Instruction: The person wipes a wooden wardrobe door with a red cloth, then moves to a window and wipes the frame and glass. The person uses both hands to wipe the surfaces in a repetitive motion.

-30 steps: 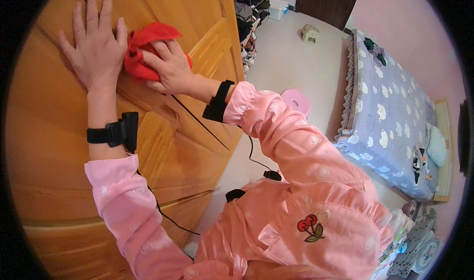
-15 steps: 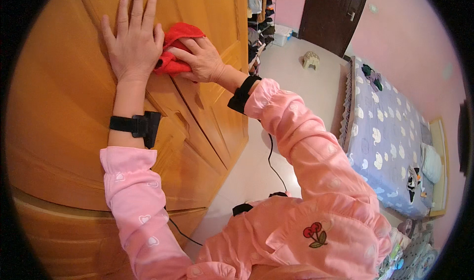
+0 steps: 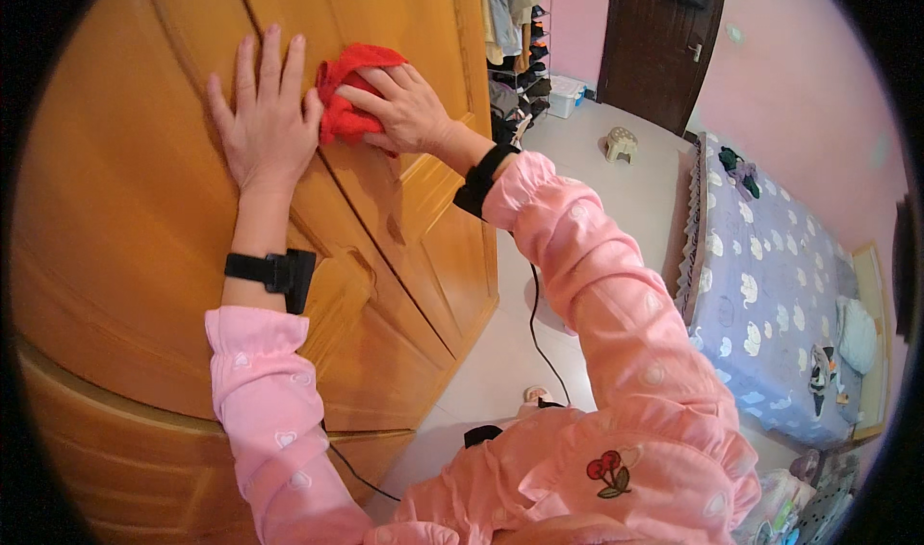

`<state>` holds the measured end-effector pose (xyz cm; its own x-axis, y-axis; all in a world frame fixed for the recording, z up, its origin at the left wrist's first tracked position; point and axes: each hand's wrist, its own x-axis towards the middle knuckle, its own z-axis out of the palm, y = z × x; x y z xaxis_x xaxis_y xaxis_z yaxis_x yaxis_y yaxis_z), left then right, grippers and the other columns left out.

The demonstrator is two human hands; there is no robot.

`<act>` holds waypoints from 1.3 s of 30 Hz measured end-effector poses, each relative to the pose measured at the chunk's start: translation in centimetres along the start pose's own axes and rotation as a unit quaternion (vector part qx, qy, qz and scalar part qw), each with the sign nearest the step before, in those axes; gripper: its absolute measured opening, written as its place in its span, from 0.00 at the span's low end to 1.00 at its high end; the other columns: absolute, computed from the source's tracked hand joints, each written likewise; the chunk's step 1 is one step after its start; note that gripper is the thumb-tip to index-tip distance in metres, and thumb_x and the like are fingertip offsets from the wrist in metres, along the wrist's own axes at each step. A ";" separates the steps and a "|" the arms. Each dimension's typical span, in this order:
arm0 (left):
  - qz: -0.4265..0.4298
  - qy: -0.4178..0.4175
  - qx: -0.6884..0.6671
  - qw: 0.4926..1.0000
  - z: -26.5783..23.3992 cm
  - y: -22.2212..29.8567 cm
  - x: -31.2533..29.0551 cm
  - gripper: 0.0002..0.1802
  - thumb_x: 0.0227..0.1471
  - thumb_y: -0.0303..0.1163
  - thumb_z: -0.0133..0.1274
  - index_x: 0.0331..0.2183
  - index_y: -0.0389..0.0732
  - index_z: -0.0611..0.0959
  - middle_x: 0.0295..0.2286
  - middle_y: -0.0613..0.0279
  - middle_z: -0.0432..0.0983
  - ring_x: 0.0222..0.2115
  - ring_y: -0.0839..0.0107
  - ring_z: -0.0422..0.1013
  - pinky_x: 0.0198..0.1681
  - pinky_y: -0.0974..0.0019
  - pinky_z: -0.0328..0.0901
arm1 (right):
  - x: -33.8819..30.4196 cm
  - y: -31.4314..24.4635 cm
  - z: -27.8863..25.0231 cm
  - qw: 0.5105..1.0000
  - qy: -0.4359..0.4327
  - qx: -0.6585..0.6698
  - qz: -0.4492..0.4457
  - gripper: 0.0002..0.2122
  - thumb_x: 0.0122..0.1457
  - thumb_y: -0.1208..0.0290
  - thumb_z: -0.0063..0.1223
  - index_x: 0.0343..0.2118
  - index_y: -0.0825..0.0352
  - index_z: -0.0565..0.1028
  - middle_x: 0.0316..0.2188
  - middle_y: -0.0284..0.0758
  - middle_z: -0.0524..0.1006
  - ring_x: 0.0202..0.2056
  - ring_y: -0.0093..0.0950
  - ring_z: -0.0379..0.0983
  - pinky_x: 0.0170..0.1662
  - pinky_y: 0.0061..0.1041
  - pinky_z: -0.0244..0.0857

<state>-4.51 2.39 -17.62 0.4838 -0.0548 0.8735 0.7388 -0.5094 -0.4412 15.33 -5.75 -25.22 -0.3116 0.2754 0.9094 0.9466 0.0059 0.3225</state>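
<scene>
My right hand (image 3: 404, 112) presses a bunched red cloth (image 3: 348, 112) against the wooden wardrobe door (image 3: 385, 228), fingers curled over its right side. Just left of the cloth, my left hand (image 3: 267, 117) lies flat on the wood, fingers spread and holding nothing. Its thumb comes close to the cloth's left edge. A dark seam between two door panels runs below the cloth, down to the right. Both wrists carry black straps, and pink sleeves cover my forearms. The palm side of my right hand is hidden.
Right of the wardrobe is a pale tiled floor with a small stool (image 3: 622, 145). Farther off stand a shoe rack (image 3: 539, 40), a white storage box (image 3: 565, 95) and a dark door (image 3: 654, 45). A bed with a patterned sheet (image 3: 760, 285) fills the right. A black cable (image 3: 535, 314) hangs beside me.
My left hand sits lower on the door than before. The right hand and the red cloth have shifted slightly right, across the seam. The whole view has also shifted a little.
</scene>
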 end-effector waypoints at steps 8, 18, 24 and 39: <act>0.004 -0.022 0.036 0.999 0.4 0.0 0.2 0.36 0.59 0.52 0.52 0.67 0.64 0.66 0.70 0.73 0.53 0.70 0.66 0.50 0.71 0.42 0.37 | 9.5 7.4 -1.6 0.992 0.114 0.014 0.058 0.32 0.50 0.58 0.64 0.60 0.55 0.69 0.59 0.42 0.68 0.55 0.46 0.66 0.62 0.44 0.60; -0.012 0.012 -0.013 1.000 0.6 0.1 0.0 0.35 0.55 0.52 0.54 0.63 0.62 0.72 0.67 0.70 0.59 0.68 0.65 0.53 0.68 0.36 0.43 | 20.5 7.2 -1.5 0.975 0.205 0.058 0.066 0.32 0.51 0.64 0.61 0.61 0.62 0.68 0.59 0.48 0.67 0.55 0.51 0.66 0.59 0.46 0.63; -0.005 0.027 0.026 0.999 0.1 1.3 0.2 0.34 0.51 0.52 0.56 0.60 0.60 0.75 0.64 0.66 0.62 0.67 0.63 0.54 0.68 0.35 0.44 | 21.6 4.4 -3.6 0.978 0.082 0.104 -0.159 0.33 0.49 0.61 0.64 0.61 0.56 0.69 0.58 0.42 0.69 0.57 0.46 0.66 0.62 0.45 0.60; -0.022 0.014 0.023 0.999 -0.5 1.2 -0.4 0.36 0.52 0.51 0.56 0.63 0.62 0.72 0.67 0.68 0.58 0.68 0.62 0.53 0.69 0.37 0.43 | 27.5 2.1 -4.1 0.957 0.226 0.110 -0.143 0.29 0.51 0.61 0.64 0.58 0.54 0.72 0.58 0.40 0.71 0.57 0.44 0.67 0.61 0.41 0.61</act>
<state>-4.04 1.37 -18.45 0.4380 -0.0581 0.8971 0.7795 -0.4726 -0.4112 8.40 -2.10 1.55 -0.5177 -0.2115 0.8290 0.7961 0.2357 0.5573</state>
